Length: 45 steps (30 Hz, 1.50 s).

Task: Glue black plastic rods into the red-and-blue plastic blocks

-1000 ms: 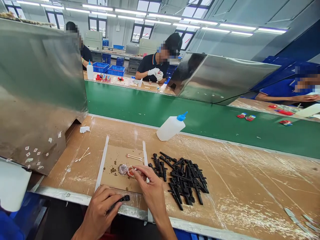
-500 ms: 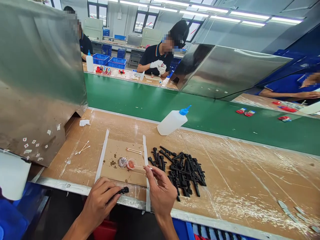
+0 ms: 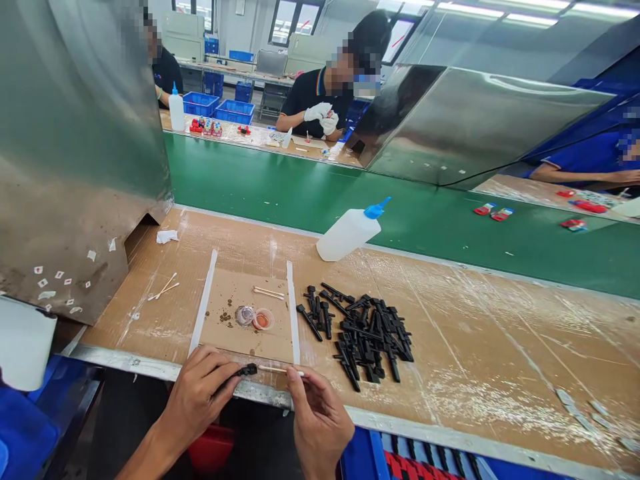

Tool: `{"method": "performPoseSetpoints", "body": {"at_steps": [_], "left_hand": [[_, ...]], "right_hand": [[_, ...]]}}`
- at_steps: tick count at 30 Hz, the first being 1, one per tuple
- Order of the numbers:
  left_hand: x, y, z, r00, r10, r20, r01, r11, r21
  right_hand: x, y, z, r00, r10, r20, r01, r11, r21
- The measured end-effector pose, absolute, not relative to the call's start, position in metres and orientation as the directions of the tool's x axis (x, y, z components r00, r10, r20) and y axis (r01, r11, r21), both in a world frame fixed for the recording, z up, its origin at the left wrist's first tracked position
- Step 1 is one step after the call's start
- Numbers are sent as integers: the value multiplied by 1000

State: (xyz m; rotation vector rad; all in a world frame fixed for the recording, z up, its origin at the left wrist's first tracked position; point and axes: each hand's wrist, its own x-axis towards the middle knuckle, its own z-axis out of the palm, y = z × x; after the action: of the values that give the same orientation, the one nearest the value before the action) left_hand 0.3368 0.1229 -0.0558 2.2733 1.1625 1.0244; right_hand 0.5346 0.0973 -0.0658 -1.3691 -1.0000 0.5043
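Observation:
Between the fingers of my left hand [image 3: 203,387] is a small black plastic part [image 3: 249,369], its blocky end sticking out toward the right. My right hand [image 3: 320,417] pinches a cotton swab [image 3: 273,369] by one end. The swab's other tip points left and is close to the black part; whether they touch I cannot tell. Just beyond my hands, a cardboard sheet [image 3: 235,343] carries a small cup of reddish liquid [image 3: 263,319] and a silvery cup [image 3: 245,315] beside it. Two more cotton swabs [image 3: 269,293] lie on the sheet.
Right of the sheet is a pile of black plastic parts [image 3: 375,337]. A white squeeze bottle [image 3: 347,235] leans behind it. Crossed swabs [image 3: 164,287] lie at left, near a metal panel [image 3: 80,167]. Across the green belt [image 3: 280,175] a gloved co-worker [image 3: 315,93] sits.
My right hand has drawn the cotton swab out of the reddish cup and brought it down to the black part. My left hand keeps its hold. The view has shifted slightly.

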Motion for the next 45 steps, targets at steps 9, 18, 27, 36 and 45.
{"method": "performPoseSetpoints", "body": {"at_steps": [9, 18, 27, 36, 45], "left_hand": [[337, 123, -56, 386, 813, 437, 542, -583, 606], [337, 123, -56, 391, 816, 425, 539, -578, 612], [338, 122, -53, 380, 815, 437, 533, -579, 617], [337, 123, -54, 385, 816, 431, 539, -577, 613], [338, 123, -52, 376, 806, 457, 537, -591, 601]], "right_hand": [[536, 96, -69, 413, 842, 346, 317, 223, -922], [538, 94, -80, 348, 862, 368, 378, 230, -897], [540, 93, -83, 340, 866, 366, 388, 225, -894], [540, 94, -82, 341, 844, 414, 398, 269, -877], [539, 103, -67, 516, 813, 269, 250, 157, -955]]}}
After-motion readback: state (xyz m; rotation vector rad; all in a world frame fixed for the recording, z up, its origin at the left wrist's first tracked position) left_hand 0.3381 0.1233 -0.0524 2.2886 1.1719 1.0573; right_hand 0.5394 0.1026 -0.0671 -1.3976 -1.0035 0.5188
